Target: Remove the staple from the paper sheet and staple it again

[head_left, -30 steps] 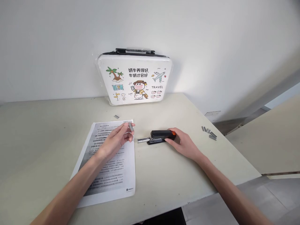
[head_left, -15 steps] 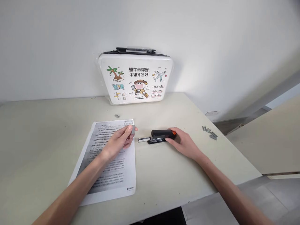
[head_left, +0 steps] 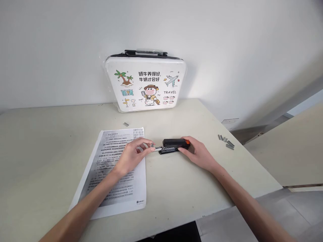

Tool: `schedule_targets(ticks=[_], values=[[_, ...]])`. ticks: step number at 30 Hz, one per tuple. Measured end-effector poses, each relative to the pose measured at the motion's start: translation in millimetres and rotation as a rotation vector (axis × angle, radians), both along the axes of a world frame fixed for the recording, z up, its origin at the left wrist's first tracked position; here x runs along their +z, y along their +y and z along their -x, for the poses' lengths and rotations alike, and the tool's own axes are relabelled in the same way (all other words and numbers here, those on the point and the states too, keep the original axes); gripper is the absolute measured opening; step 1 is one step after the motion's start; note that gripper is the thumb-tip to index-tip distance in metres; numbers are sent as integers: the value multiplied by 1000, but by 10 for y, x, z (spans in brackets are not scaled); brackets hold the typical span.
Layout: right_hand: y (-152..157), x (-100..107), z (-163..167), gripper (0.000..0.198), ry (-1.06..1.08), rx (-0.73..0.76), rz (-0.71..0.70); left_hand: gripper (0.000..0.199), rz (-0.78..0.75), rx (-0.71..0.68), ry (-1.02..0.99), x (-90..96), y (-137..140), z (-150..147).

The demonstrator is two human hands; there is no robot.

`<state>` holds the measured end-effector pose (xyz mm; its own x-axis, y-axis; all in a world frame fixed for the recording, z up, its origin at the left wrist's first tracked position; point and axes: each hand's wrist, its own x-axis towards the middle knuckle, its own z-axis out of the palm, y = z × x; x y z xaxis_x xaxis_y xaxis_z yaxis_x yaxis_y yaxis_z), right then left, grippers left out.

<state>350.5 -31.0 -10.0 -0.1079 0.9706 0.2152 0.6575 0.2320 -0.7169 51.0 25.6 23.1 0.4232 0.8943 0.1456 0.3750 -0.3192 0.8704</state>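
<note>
A black stapler [head_left: 174,144] lies on the table, its metal staple tray [head_left: 158,149] sticking out to the left. My right hand [head_left: 195,150] is closed round the stapler's rear end, next to its orange part. At the tray's outer end, my left hand [head_left: 135,153] pinches a small grey strip of staples [head_left: 152,145] between thumb and fingers. The strip is partly hidden by the fingertips, and I cannot tell whether it sits inside the tray. Beneath my left hand and forearm lies a printed sheet of paper [head_left: 118,188].
Several loose staple strips [head_left: 229,145] are scattered near the table's right edge. One more strip [head_left: 126,124] lies behind the paper. A white case [head_left: 148,84] with cartoon prints and a black handle leans against the wall at the back of the table [head_left: 189,188].
My left hand has moved right with the staple strip, from above the paper to the end of the stapler's tray. My right hand and the stapler have stayed in place.
</note>
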Motion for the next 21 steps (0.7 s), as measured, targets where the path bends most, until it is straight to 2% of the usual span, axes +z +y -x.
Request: schedule_targets(ticks=[6,13,21], values=[[2,-4,-5,30,-7,3,-4,32,33,39,18,-37,-8,13],[5,5,-7,28,-42,-6,-25,20,-101,55,45,-73,-3,5],[4,6,1,29,-30,-5,-17,21,-109,40,64,-107,-5,-10]])
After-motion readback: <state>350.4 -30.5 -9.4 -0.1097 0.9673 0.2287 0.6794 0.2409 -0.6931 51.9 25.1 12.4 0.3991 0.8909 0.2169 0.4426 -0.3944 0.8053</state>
